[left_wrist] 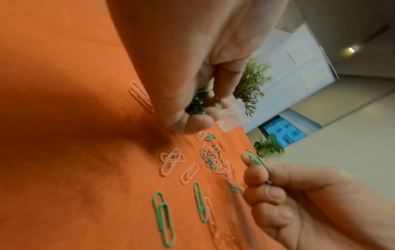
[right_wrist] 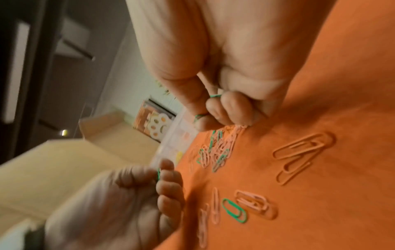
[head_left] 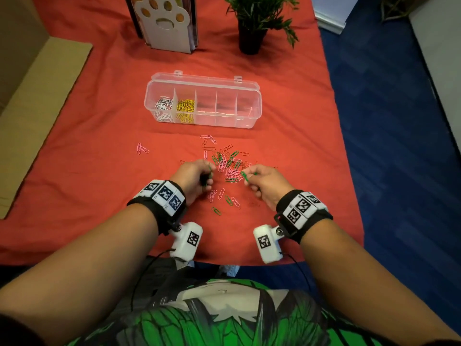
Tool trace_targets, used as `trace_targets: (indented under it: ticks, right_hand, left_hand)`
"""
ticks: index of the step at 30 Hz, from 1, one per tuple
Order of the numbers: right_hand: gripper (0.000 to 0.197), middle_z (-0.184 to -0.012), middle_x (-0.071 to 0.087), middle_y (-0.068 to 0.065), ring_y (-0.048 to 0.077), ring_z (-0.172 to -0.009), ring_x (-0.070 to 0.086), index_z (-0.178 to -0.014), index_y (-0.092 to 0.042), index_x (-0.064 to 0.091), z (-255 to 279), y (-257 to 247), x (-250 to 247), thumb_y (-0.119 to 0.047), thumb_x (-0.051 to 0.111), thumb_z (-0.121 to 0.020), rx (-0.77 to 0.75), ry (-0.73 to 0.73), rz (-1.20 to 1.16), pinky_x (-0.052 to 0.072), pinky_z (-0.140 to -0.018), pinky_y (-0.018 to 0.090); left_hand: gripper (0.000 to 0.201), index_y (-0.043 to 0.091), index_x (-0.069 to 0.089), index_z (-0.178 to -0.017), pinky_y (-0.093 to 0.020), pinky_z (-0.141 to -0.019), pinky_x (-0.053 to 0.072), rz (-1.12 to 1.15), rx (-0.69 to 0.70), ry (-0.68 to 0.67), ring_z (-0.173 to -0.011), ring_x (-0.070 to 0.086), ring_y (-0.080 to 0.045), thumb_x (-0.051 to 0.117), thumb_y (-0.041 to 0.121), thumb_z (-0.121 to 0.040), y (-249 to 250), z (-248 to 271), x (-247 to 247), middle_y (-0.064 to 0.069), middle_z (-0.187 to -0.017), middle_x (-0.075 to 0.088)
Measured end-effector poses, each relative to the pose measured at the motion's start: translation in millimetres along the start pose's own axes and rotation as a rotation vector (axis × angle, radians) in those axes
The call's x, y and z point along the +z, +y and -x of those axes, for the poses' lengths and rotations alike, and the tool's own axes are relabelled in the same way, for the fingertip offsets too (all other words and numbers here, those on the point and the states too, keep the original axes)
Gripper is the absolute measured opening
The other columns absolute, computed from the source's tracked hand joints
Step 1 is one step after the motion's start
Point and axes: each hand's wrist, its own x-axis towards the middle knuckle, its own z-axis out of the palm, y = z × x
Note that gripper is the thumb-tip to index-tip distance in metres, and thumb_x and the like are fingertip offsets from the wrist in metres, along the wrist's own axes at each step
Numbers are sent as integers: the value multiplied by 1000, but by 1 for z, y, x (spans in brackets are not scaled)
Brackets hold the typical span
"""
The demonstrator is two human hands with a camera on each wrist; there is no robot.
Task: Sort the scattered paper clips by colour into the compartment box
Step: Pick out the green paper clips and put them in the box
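A scatter of pink, green and red paper clips (head_left: 225, 166) lies on the red cloth in front of a clear compartment box (head_left: 249, 121). Its leftmost compartment holds white clips (head_left: 163, 108), the one beside it yellow clips (head_left: 185, 109); the other compartments look almost empty. My left hand (head_left: 197, 177) is curled round a bunch of green clips (left_wrist: 197, 104) at the pile's left edge. My right hand (head_left: 262, 182) pinches a green clip (head_left: 245, 176) between thumb and fingers at the pile's right edge, with green wire showing in the pinch (right_wrist: 214, 96).
Loose green clips (left_wrist: 163, 218) and pink clips (left_wrist: 171, 160) lie nearer me. Two pink clips (head_left: 141, 149) sit apart on the left. A paw-print holder (head_left: 164, 21) and a potted plant (head_left: 252, 33) stand at the back. Cardboard (head_left: 37, 108) lies left; the table edge drops right.
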Motion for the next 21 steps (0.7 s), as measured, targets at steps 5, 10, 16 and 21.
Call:
trace_targets:
  ticks: [5, 10, 16, 21]
  right_hand:
    - [25, -60, 54, 0, 8, -46, 50, -79, -11, 56, 13, -4, -8, -5, 35, -89, 114, -182, -537, 38, -41, 18]
    - [18, -57, 41, -5, 8, -47, 36, -70, -18, 56, 12, -2, 6, -17, 48, -86, 197, -159, -307, 31, -43, 18]
    - [15, -102, 58, 14, 28, -96, 54, -93, -8, 58, 12, 8, 32, -18, 55, -83, -303, 5, 955, 44, -84, 33]
    - [29, -115, 51, 15, 35, -111, 49, -110, -6, 49, 16, 13, 43, -12, 52, -82, -436, 37, 1199, 45, -94, 42]
  left_hand:
    - [24, 11, 50, -67, -22, -52, 48, 189, -156, -160, -47, 51, -14, 32, 2, -53, 5, 16, -3, -4, -60, 52]
    - [30, 16, 53, -60, -13, -37, 31, -421, -16, -141, -32, 36, -3, 50, 18, -90, -14, 15, 2, 4, -45, 44]
    - [18, 15, 68, -80, -23, -66, 40, -1260, 339, -244, -70, 60, -11, 76, 28, -69, -27, 16, -12, 0, -76, 68]
    - [16, 15, 66, -82, -26, -69, 39, -1467, 446, -235, -85, 61, -25, 67, 30, -76, -33, 18, -12, -8, -90, 68]
